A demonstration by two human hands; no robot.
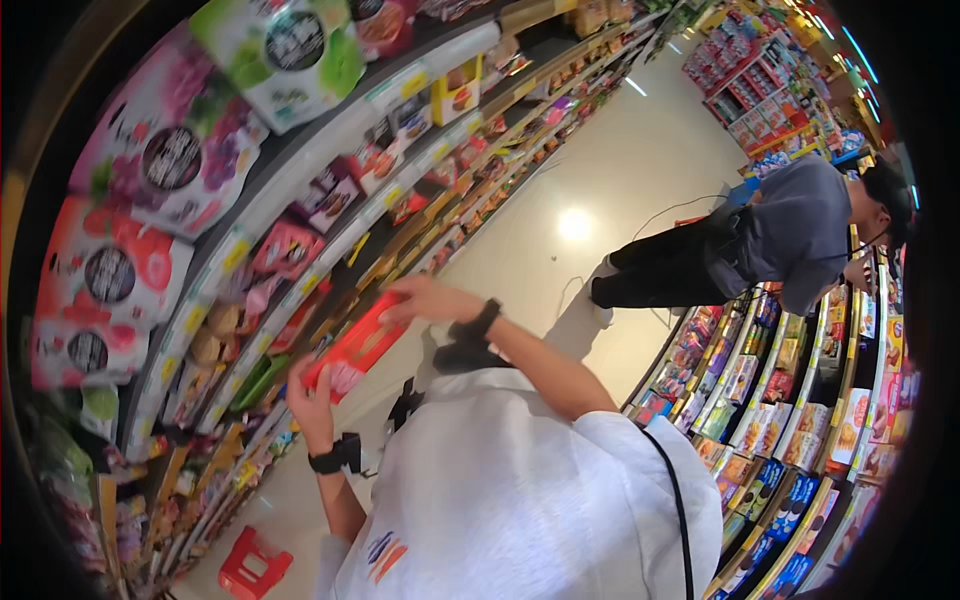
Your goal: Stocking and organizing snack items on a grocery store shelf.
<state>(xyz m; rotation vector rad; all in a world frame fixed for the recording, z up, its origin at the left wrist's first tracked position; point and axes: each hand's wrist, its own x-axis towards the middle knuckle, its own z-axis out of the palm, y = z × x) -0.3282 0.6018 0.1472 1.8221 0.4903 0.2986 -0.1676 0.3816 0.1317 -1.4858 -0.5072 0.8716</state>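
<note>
A long red package [360,349] with a pinkish picture at one end is held out in front of the shelves between my two hands. My left hand [311,397] grips its lower end, thumb on the near face. At the upper end, the fingers of my right hand [431,300] close on the edge. Black bands circle both wrists. Behind the package are shelf tiers with a pink bag [289,249] and a green package [259,381]. Large fruit-printed pouches, among them a purple grape one [176,150] and a green one [289,60], stand on the upper shelf.
A red plastic basket [255,564] is on the floor at lower left. Another person [787,225] in a grey top and black trousers stands across the aisle, facing shelves of boxed snacks [802,435]. Red boxes [757,97] are stacked farther off.
</note>
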